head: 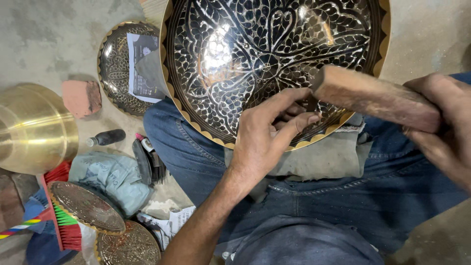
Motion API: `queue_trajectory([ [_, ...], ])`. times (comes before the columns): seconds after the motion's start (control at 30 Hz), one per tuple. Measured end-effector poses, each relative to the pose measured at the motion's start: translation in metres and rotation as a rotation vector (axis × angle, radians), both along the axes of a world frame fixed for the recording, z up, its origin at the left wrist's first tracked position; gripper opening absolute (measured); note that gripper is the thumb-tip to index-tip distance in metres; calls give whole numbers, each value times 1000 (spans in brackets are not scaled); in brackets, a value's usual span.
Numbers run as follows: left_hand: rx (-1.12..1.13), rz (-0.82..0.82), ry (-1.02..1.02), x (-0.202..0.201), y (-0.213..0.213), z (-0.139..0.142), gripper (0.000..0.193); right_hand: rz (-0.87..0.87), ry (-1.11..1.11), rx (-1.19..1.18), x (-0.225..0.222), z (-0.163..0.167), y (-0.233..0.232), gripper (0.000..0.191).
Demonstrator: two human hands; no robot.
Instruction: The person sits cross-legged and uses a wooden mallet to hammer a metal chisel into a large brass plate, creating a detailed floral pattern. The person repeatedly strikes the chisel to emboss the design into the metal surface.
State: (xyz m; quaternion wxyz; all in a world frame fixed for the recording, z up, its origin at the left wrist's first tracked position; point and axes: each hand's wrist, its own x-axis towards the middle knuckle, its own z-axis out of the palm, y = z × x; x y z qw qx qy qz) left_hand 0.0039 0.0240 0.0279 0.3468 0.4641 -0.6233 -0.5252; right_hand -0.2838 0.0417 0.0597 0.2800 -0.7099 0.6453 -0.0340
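Denim-clad legs (314, 206) fill the foreground, with the engraved bowl (265, 59) propped on the lap. Left hand (267, 135) rests on its lower rim, fingers pinched together on something too small to tell. Right hand (444, 127) is clamped round a wooden block (375, 98) angled over the bowl. 2 small plates (105, 223) lie on the floor left.

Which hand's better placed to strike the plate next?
Right. The right hand grips the wooden block, angled over the plate. The left hand is pinched at the plate's lower rim, likely steadying something there.
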Motion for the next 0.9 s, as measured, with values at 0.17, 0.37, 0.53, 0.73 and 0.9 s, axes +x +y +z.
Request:
queue_trajectory([
  [0.17,21,27,-10,0,2,1,35,37,80,15,8,10,-10,55],
  [0.37,-2,37,-57,-3,1,1,38,-12,145,107,12,15,-16,51],
  [0.53,-6,29,-78,-2,0,1,38,13,-63,14,-16,-14,-13,51],
  [0.73,-12,52,-68,-4,0,5,38,-26,-181,42,-37,-45,-9,48],
  [0.9,-70,49,-123,-3,0,6,37,-38,-101,102,-18,-32,-3,46],
])
